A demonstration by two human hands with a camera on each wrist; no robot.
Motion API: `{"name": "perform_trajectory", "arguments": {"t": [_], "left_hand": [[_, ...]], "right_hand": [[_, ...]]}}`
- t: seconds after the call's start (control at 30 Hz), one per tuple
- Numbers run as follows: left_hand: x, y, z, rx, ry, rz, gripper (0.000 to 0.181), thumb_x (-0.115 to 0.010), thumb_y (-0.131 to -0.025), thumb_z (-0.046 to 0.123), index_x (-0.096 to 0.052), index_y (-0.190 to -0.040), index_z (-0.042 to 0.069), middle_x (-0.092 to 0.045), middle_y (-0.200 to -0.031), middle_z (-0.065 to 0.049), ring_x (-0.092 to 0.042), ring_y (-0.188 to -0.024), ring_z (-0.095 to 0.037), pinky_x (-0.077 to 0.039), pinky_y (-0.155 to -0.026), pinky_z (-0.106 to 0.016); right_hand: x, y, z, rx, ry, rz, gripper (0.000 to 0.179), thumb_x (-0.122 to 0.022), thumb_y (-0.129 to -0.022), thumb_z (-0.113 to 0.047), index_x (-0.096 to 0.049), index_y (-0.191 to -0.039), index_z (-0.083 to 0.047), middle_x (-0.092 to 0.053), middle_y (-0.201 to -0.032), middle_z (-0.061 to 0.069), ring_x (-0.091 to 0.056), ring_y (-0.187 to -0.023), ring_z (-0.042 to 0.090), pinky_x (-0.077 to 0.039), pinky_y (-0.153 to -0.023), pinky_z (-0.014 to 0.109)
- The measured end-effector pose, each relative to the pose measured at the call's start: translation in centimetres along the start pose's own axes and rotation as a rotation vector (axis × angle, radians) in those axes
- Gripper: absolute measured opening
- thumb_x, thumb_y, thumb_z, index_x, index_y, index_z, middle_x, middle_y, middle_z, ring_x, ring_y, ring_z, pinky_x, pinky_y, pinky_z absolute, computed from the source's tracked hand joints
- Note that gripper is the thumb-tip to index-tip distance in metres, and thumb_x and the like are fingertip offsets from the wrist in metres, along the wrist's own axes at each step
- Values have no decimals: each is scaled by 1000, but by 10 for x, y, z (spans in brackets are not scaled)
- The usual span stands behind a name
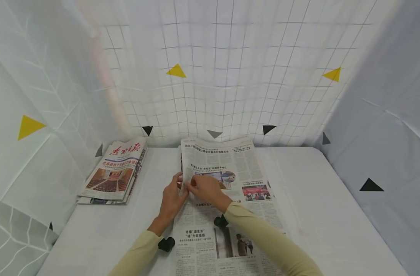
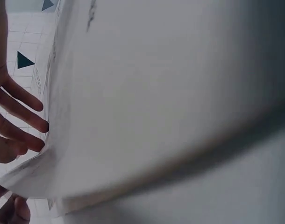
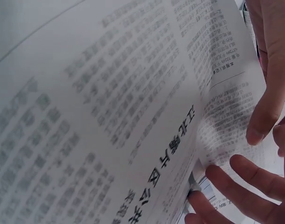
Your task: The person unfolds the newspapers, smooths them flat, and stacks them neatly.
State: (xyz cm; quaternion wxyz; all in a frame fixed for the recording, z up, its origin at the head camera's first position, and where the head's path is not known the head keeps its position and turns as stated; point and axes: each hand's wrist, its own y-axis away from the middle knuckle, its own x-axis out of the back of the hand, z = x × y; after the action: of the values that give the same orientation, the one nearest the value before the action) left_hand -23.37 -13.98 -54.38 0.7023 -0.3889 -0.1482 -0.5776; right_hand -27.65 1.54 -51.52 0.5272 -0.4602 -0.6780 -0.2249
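A large printed newspaper [image 1: 230, 165] lies lengthwise before me, its left edge lifted and bent up. My left hand [image 1: 172, 197] is at that edge, holding the raised paper between thumb and fingers. Close beside it, on the printed side, my right hand [image 1: 208, 188] pinches the same edge. Seen from the left wrist, the pale underside of the newspaper [image 2: 119, 107] fills most of the view, with fingers [image 2: 28, 112] against its border. In the right wrist view, curled fingers [image 3: 245, 186] meet the printed newspaper [image 3: 147, 93]. Parts of the fingertips are hidden by the paper.
A folded stack of newspapers [image 1: 111, 172] with a red title lies at the left on the white table [image 1: 317, 214]. White sheeting [image 1: 230, 96] with grid lines and triangles rises behind and at both sides. Small black wrist cameras [image 1: 166, 244] sit under the wrists.
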Motion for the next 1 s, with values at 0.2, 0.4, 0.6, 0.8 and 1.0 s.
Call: {"name": "perform_trajectory", "arguments": {"t": [0.2, 0.4, 0.6, 0.8, 1.0], "left_hand": [[1, 4, 4, -79, -51, -35, 71, -80, -87, 6, -46, -150, 8, -71, -131, -12, -72, -112, -28, -59, -93, -44], [1, 6, 4, -137, -91, -46, 72, -82, -86, 8, -48, -149, 8, -72, -131, -10, -71, -115, -29, -57, -98, -49], [3, 8, 0, -160, -87, -54, 55, -68, -97, 12, -51, -148, 8, -74, -124, -6, -71, -102, -26, -56, -91, -50], [12, 5, -12, -79, -53, -133, 47, -48, -104, 7, -52, -151, 12, -73, -127, -8, -69, -100, -27, -51, -98, -53], [21, 0, -29, -83, -198, -275, 41, -49, -107, 17, -58, -146, 11, -65, -144, -11, -54, -140, -37, -42, -104, -64]], "right_hand": [[2, 0, -8, -18, 32, 28, 42, -56, -102, -54, -69, -82, -20, -63, -59, -4, -45, -44, 6, -31, -40, 22], [1, 1, -11, -42, 94, 36, 37, -58, -102, -50, -65, -78, -21, -58, -55, -4, -41, -43, 7, -28, -39, 22], [0, 1, -10, -104, 46, -3, 37, -60, -101, -45, -63, -75, -18, -55, -53, -3, -40, -41, 9, -27, -37, 24], [4, 0, -7, -106, 1, -28, 35, -62, -97, -26, -50, -65, -19, -42, -50, -6, -36, -41, 9, -24, -39, 23], [15, 1, 1, -55, -16, -83, 40, -60, -97, -23, -40, -63, -20, -31, -50, -7, -29, -44, 9, -23, -44, 23]]}}
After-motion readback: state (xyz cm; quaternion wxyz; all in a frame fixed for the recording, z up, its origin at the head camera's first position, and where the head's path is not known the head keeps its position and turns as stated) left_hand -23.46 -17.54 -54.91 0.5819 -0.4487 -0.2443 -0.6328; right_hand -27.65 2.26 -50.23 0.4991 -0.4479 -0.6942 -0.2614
